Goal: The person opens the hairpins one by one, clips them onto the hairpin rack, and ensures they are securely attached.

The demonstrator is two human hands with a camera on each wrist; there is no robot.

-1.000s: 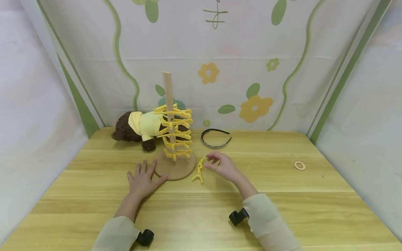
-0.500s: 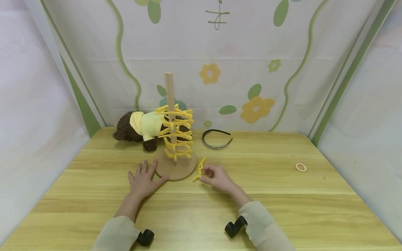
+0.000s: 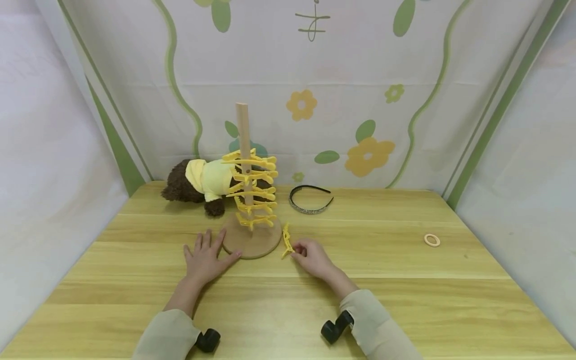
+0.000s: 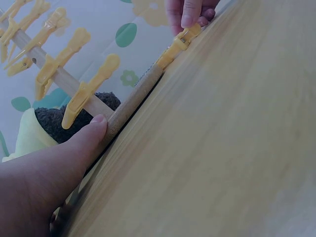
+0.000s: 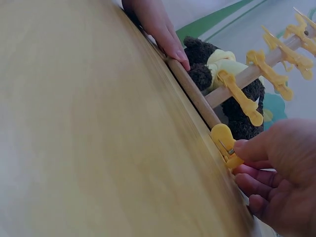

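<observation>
My right hand (image 3: 313, 258) pinches one end of a yellow hair clip (image 3: 287, 239) beside the right rim of the round wooden base (image 3: 240, 242). The thumb and fingers meet at the clip's spring end in the right wrist view. With its fingers spread flat on the table, my left hand (image 3: 204, 261) touches the base's left edge with the thumb. From that base rises a wooden post (image 3: 243, 129), upright, with several yellow hair clips (image 3: 256, 176) fixed across it one above another.
A brown plush toy (image 3: 216, 177) in a yellow top lies behind the post. To the right of it is a black headband (image 3: 310, 210) with a sparkling band. A pale ring (image 3: 432, 240) lies far right on the wooden table (image 3: 288, 320). A printed cloth hangs behind.
My right hand has come down and nearer, from beside the clip to pinching its near end. The loose clip has turned slightly. My left hand stays where it was.
</observation>
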